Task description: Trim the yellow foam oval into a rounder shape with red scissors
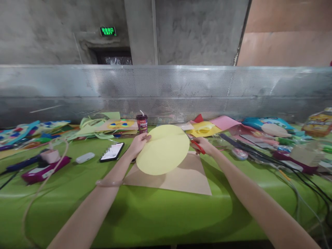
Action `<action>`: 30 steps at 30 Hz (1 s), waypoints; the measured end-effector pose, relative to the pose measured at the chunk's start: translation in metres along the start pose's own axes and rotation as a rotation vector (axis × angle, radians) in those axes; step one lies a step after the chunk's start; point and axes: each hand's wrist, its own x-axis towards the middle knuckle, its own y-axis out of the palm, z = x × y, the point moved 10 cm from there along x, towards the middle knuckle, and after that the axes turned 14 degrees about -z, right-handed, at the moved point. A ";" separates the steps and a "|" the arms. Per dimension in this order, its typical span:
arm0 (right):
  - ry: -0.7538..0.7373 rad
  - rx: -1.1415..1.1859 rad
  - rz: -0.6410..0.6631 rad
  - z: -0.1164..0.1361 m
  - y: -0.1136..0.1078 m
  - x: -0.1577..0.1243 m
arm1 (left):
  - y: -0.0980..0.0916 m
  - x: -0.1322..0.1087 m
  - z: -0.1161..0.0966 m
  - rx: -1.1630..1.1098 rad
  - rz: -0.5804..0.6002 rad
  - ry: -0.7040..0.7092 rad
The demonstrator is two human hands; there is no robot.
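Note:
A round sheet of pale yellow paper (163,149) is raised above the table, tilted toward me. My left hand (139,143) pinches its left edge between thumb and fingers. In my right hand (203,145) are scissors with red handles (198,147), held at the paper's right edge. The blades are mostly hidden, so whether they touch the paper is unclear. Under the yellow circle lies a flat beige sheet (178,180) on the green tabletop (155,218).
A phone (112,152), a white case (85,158) and a purple power strip (45,170) lie at left. Behind the paper stands a dark cup with a straw (141,124). Coloured paper scraps (203,128) line the back. Black cables (275,157) and a bottle (317,122) are at right.

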 end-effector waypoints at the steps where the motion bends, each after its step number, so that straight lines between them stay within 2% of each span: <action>1: 0.001 -0.006 0.007 0.000 0.000 0.000 | 0.000 0.000 0.000 0.000 0.003 -0.001; 23: -0.042 -0.020 0.025 0.007 -0.002 -0.001 | 0.006 -0.002 0.001 0.013 0.071 0.006; 30: -0.011 0.005 0.016 0.002 -0.003 0.000 | 0.008 -0.005 -0.004 0.035 0.082 0.001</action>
